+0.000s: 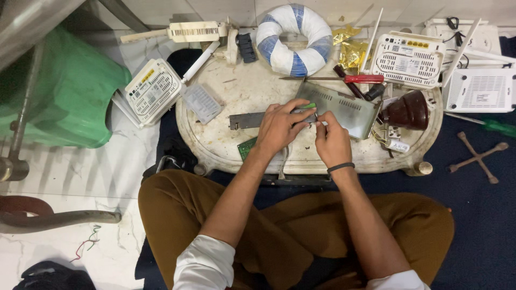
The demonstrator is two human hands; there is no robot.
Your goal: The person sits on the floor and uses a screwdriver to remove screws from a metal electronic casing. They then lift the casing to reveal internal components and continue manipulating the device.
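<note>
I sit cross-legged at a low white oval table [226,145]. My left hand [279,126] grips a long flat grey metal part [244,120] and pinches a small green-tipped piece near its right end. My right hand [332,140], a dark band on its wrist, pinches something tiny right beside the left fingertips; what it is cannot be made out. Just behind both hands lies a grey perforated metal cover [344,110]. A green circuit board [247,147] peeks out under my left wrist.
White routers [153,91] [408,59] [481,88] lie left and right. A red-handled screwdriver [363,79], a blue-white taped ring [294,40], a brown dome-shaped object [409,110], gold foil bags [352,51] and a small vented panel [201,102] crowd the table. A cross wrench [477,157] lies on the dark mat; a green bin [70,91] stands left.
</note>
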